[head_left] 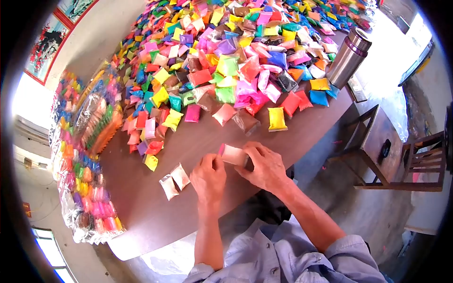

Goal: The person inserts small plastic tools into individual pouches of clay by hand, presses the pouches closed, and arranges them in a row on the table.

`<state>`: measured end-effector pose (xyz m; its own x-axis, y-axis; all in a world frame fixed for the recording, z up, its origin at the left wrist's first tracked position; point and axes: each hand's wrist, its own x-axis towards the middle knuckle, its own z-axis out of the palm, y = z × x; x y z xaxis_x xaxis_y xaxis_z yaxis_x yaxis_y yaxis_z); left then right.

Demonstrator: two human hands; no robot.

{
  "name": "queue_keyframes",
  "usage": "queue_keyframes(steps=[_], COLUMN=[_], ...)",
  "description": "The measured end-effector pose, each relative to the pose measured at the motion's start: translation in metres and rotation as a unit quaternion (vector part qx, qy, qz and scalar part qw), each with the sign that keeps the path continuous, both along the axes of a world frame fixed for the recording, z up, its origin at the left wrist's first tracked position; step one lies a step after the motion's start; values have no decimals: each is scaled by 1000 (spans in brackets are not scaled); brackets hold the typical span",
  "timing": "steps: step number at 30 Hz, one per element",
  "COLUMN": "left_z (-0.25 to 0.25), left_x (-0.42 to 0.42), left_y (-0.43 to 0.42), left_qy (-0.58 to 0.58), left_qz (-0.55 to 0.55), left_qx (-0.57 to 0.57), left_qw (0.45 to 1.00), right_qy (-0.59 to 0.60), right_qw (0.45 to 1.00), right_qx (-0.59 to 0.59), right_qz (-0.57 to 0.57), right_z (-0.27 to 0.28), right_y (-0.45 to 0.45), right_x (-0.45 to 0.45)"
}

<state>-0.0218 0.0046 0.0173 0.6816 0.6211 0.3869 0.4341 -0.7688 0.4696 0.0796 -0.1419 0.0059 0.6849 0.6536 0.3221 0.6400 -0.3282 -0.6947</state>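
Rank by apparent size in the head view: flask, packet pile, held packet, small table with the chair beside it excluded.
1. packet pile
2. small table
3. flask
4. held packet

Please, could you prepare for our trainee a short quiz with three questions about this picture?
1. Multiple choice: which colour is the packet in the right hand?
A. Dark blue
B. Pale
C. Bright green

2. True or false: two loose packets lie on the table to the left of the left hand.

3. Short answer: what stands at the right side of the colourful pile?

Key:
1. B
2. True
3. A metal flask
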Motion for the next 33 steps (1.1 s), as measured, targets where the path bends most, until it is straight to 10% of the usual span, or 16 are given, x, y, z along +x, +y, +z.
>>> queue_keyframes(steps=[6,33], left_z=[10,-23], left_x=[7,-184], left_y=[-31,169], left_qy=[-12,-168], left_qz=[-73,292], left_qx=[-1,-113], left_qw=[997,935], right_qy=[-25,-141], right_qw=[999,990], right_qx=[35,-9], right_qz=[12,20], right_z=[-2,19], right_y=[0,16], right_x=[3,-30])
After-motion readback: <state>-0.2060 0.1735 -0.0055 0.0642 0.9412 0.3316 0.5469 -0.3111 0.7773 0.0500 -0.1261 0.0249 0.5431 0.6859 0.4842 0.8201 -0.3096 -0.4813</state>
